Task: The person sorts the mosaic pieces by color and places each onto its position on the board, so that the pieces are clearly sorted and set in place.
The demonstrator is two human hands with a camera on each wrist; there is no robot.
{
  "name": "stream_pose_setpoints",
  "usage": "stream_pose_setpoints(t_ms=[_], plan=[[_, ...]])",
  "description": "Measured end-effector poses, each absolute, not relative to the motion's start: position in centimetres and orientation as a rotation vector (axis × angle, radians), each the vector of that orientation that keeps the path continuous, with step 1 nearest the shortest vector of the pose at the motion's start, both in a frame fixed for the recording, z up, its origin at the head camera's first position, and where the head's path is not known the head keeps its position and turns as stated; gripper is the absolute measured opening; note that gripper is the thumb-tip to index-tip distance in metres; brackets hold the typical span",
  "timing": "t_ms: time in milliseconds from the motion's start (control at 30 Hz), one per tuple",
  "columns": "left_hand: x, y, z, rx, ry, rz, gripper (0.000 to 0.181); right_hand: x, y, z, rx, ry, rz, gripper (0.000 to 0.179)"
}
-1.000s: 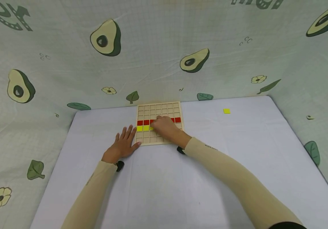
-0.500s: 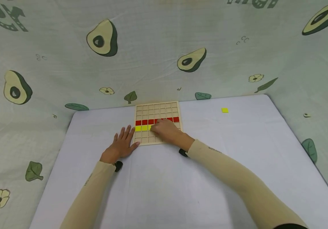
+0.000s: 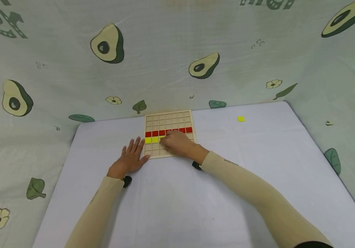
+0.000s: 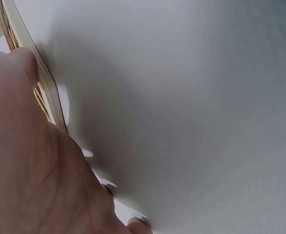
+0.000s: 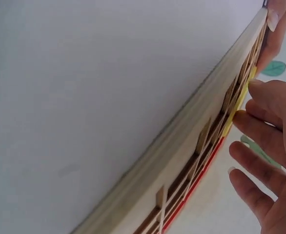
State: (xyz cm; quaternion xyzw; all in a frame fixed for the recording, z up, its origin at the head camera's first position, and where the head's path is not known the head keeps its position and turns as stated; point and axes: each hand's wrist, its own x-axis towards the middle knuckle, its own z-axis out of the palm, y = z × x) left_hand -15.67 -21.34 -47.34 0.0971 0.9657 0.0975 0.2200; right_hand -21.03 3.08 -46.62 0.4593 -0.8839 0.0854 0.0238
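A wooden grid board (image 3: 168, 121) lies flat near the table's back edge, with a row of red square tiles (image 3: 155, 133) across it. In front of the red row, yellow square tiles (image 3: 151, 140) fill the left cells. My right hand (image 3: 178, 143) reaches over the board. In the right wrist view its thumb (image 5: 262, 90) and index finger touch the yellow row, slightly apart, and the other fingers are loosely bent. My left hand (image 3: 129, 159) lies flat with spread fingers, touching the board's left edge and front corner. The right hand hides several cells.
One loose yellow tile (image 3: 241, 119) lies on the white-covered table (image 3: 227, 137), right of the board near the back edge. An avocado-patterned cloth (image 3: 152, 69) hangs behind the table and along both sides.
My right hand has shifted slightly toward me on the board, uncovering more of the red row. My left hand stays at the board's edge. The head view has turned slightly.
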Motion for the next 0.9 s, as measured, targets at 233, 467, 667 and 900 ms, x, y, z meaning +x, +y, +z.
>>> stream_pose_setpoints(t_ms=[233,467,667,900], plan=[[-15.74,-21.26,-47.49,0.274,2.683,0.233,0.082,-20.92,3.34,-46.55,1.397,-2.761,0.29,0.022],[-15.72,-21.25,-47.5,0.271,2.68,0.24,0.083,-20.87,3.43,-46.57,1.401,-2.758,0.31,0.023],[-15.65,-21.24,-47.48,0.263,2.678,0.233,0.083,-20.82,3.37,-46.64,1.418,-2.738,0.285,0.028],[-15.74,-21.28,-47.59,0.269,2.679,0.251,0.083,-20.88,3.31,-46.81,1.412,-2.788,0.269,0.026]])
